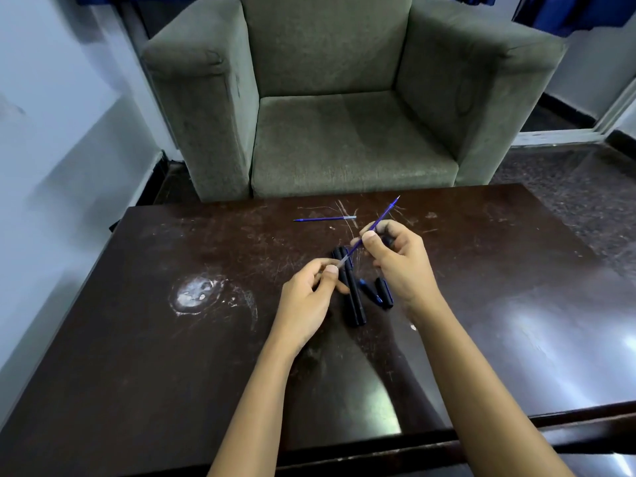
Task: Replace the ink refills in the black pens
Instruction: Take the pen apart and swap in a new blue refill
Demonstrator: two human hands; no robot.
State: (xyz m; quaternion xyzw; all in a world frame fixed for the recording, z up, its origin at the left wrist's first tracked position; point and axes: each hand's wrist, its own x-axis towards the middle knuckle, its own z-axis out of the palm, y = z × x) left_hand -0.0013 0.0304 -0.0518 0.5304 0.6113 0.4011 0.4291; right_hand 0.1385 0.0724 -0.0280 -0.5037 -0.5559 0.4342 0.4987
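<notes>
Both hands pinch 1 blue ink refill above the bench, left hand at its near end, right hand midway, over 2 black pens lying side by side.

Your two pens lie side by side on the table, mid, just btwn your hands. Two short pen parts sit just right of them, under your right hand. One refill lies behind, toward the armchair beyond the table's far edge. Second refill spans from your left hand to the right one, above the pens.
</notes>
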